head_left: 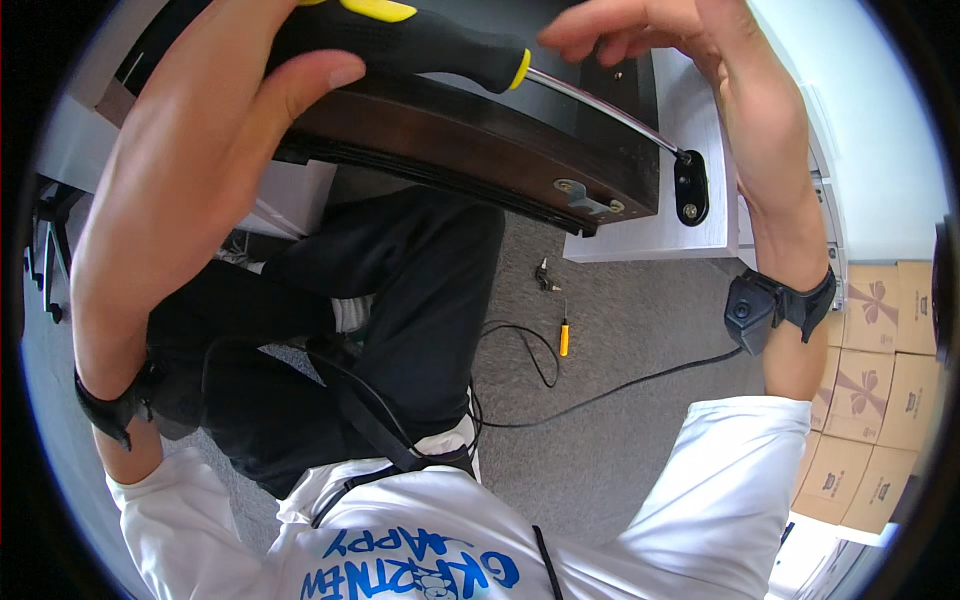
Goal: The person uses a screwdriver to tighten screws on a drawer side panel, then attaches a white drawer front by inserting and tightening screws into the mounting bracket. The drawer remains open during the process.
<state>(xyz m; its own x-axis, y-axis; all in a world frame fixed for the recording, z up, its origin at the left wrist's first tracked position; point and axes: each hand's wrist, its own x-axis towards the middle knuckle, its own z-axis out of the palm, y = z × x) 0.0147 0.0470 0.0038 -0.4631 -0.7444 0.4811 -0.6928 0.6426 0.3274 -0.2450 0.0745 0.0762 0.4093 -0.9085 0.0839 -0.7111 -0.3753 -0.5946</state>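
My left hand (190,150) is closed around the thick handle of a screwdriver (480,62), black with yellow trim. Its thumb lies along the handle, while the other fingers are mostly out of sight. The metal shaft slants down to the right, its tip at the upper screw of a black oval plate (691,200) on a pale wooden panel (650,242). Above that plate, my right hand (680,40) holds nothing visible, its fingers loosely bent and apart. Beneath the screwdriver runs a dark brown board (450,130) with a small metal bracket (588,197) near its end.
On the grey carpet (620,330) lie a small yellow-handled screwdriver (564,338) and what looks like keys (546,276). A black cable (630,388) runs over the floor to my right wrist device (752,308). Cardboard boxes (865,395) are stacked at right; a chair base (50,240) stands left.
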